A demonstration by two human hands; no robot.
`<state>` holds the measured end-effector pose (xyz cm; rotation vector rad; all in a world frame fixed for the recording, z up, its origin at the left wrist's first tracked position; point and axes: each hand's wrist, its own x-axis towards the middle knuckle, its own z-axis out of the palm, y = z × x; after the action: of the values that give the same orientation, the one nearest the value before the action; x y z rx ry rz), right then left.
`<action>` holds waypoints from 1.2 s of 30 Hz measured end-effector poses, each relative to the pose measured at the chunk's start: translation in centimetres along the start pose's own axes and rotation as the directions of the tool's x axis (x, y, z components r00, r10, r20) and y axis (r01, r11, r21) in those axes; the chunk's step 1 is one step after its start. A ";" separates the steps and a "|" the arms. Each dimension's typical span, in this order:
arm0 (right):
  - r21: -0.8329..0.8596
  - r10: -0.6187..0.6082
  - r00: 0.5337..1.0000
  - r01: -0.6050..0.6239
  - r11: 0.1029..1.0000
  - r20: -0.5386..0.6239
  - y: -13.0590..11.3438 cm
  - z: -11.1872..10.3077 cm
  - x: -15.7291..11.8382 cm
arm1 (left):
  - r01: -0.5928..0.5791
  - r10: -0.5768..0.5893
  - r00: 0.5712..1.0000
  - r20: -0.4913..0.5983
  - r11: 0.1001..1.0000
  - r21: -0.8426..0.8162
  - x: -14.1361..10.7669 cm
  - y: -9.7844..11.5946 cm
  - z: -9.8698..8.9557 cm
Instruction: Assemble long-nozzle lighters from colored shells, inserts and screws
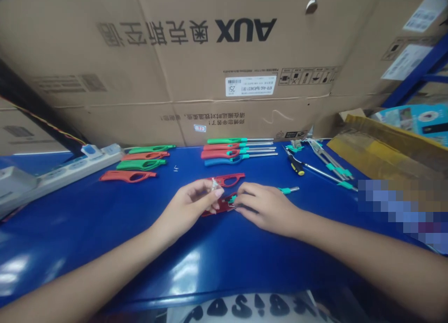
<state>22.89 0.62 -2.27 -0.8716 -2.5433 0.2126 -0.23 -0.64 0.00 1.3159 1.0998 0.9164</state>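
Note:
My left hand (pixel 198 199) is closed, pinching a small clear plastic piece with a whitish tip (pixel 214 185) between thumb and fingers. Beneath it lies a red lighter handle half (pixel 213 212), partly covered by both hands. My right hand (pixel 264 204) has its fingertips closed on a lighter nozzle assembly, at a teal part (pixel 232 200) set in that red half. The assembly's metal tube end with a teal collar (pixel 287 191) shows beyond the knuckles. Just behind the hands rests another red handle half (pixel 231 179).
Behind are several long-nozzle lighters (pixel 224 154); green and orange handle halves (pixel 140 164) lie left. A yellow-black screwdriver (pixel 296 165) and metal nozzles (pixel 332 164) lie right. A power strip (pixel 70 169) stands left, a taped box (pixel 378 155) right, a large carton (pixel 196 71) behind.

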 end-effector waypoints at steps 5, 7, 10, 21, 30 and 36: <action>0.207 0.027 0.998 -0.015 0.978 -0.057 0.3 0.1 -0.2 | 0.056 -0.052 0.996 0.066 0.997 -0.056 0.4 -0.7 -0.4; 0.303 0.072 0.995 -0.049 0.952 -0.067 0.3 0.0 -0.2 | 0.070 -0.065 0.995 0.076 0.995 -0.074 0.5 -1.1 -0.6; 0.442 0.194 0.980 -0.153 0.884 -0.048 0.5 -0.2 -0.2 | 0.061 -0.058 0.996 0.073 0.997 -0.042 0.6 -1.5 -0.8; 0.767 0.386 0.893 -0.412 0.492 0.231 1.4 -1.2 0.6 | -0.037 -0.008 0.977 0.211 0.977 0.210 0.1 -0.4 -0.4; 0.683 0.326 0.930 -0.349 0.642 0.169 1.1 -0.7 0.1 | -0.077 0.024 0.974 0.227 0.970 0.230 0.0 -0.6 -0.1; 0.655 0.221 0.965 -0.257 0.710 0.138 1.0 -0.9 0.2 | -0.095 0.043 0.976 0.212 0.966 0.242 -0.1 -1.0 0.2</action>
<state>23.72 1.54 -1.74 -0.8817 -2.1072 1.1681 -0.20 -0.89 -0.99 1.6280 1.0361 0.6883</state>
